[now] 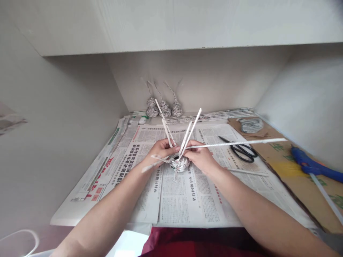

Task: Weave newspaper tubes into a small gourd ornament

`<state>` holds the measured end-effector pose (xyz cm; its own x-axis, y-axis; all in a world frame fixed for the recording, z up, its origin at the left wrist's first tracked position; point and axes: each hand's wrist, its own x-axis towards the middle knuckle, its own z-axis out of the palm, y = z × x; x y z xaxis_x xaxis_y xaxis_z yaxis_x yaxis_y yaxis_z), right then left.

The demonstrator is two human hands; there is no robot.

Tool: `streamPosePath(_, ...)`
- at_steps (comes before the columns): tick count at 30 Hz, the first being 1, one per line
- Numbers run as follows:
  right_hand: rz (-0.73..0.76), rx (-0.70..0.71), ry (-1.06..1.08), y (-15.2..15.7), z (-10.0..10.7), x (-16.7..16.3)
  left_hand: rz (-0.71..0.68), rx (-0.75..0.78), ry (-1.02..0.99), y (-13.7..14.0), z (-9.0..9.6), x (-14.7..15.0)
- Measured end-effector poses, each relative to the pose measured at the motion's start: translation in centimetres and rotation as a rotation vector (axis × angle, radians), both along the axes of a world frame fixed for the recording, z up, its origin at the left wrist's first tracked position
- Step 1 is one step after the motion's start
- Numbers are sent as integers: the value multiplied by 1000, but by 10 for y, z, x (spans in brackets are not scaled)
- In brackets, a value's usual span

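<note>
A small paper ball (180,165) sits in the middle, over the newspaper (143,203). Both hands hold it. The left hand (160,151) has a narrow grip on its 10 o'clock side. The right hand (200,157) has a narrow grip on its 2 o'clock side. White paper sticks (184,137) poke up from the ball, some to 11 o'clock and some to 1 o'clock. One long stick (235,144) runs from the right hand out to 3 o'clock, going over the black scissors (244,153).

From the ball, a blue glue gun (311,164) is far off at 3 o'clock, on some brown cardboard (289,189). A gray lump (251,125) is at 2 o'clock; I can't tell what it is. A bunch of thin sticks (211,116) lies at 1 o'clock. Three little paper gourds (164,107) with long tails stand by the back wall (222,82), between 11 and 12 o'clock.
</note>
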<state>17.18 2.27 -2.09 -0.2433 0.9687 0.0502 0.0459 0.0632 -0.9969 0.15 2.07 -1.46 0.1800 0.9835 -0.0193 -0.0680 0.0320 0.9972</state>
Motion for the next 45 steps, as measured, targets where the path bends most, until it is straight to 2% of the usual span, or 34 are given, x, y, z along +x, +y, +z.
streamPosePath(6,-13,79,-64,1,2,1,139,1,-13,1,-8,7)
streamPosePath(10,9,128,-72,0,3,1,65,-43,-8,0,0,2)
streamPosePath(15,-14,163,-134,-2,4,1,-35,-103,127,-4,13,-3)
streamPosePath(21,-37,247,-281,5,7,10,151,-46,19,-5,10,4)
streamPosePath(26,15,232,-249,10,6,12,127,-46,66,-4,5,4)
streamPosePath(31,107,180,-163,12,4,12,159,-55,-13,-3,4,6)
streamPosePath(34,110,142,-160,15,2,14,174,-24,-21,-2,1,6)
streamPosePath(40,114,101,-210,24,-1,14,153,87,103,0,-2,4)
streamPosePath(45,103,189,-393,24,11,9,184,156,117,-2,2,4)
